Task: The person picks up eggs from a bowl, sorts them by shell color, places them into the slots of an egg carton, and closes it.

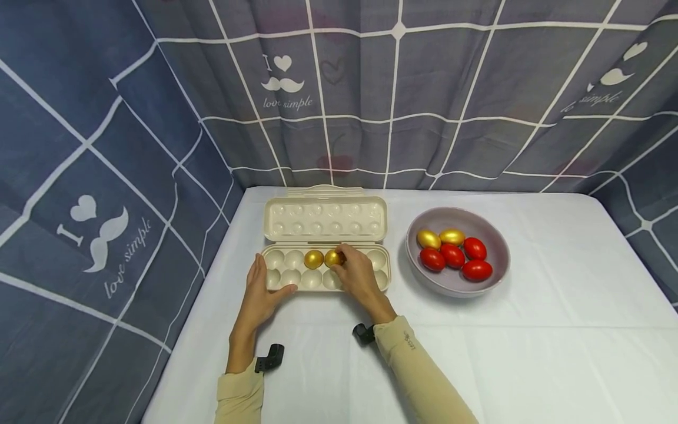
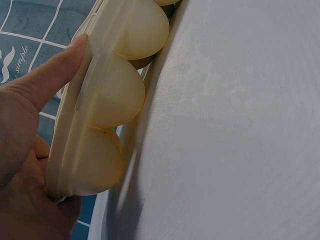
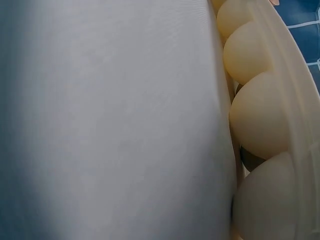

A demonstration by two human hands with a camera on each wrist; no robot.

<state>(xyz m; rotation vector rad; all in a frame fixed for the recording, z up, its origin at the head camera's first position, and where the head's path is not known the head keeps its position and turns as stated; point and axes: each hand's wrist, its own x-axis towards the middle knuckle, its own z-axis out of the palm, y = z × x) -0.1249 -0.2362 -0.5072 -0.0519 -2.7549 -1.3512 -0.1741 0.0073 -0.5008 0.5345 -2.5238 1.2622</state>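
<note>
A beige egg carton [image 1: 377, 285] lies on the table with its lid [image 1: 325, 219] folded back. My left hand [image 1: 259, 297] grips the carton's left end; in the left wrist view its thumb [image 2: 62, 70] presses the front rim and the other fingers reach round the end. With thumb and fingers, my right hand [image 1: 361, 278] pinches a gold egg [image 1: 333, 258] at a back-row cup. Just left of it, another gold egg [image 1: 313, 259] sits in the same row. Only the carton's rounded cups [image 3: 260, 115] show in the right wrist view, without the right hand.
A mauve bowl [image 1: 458, 292] stands right of the carton, holding two gold eggs [image 1: 452, 237] and several red eggs [image 1: 477, 270]. A white cloth [image 1: 556, 282] covers the table. Grey-blue checked curtains [image 1: 355, 76] hang behind and at the sides.
</note>
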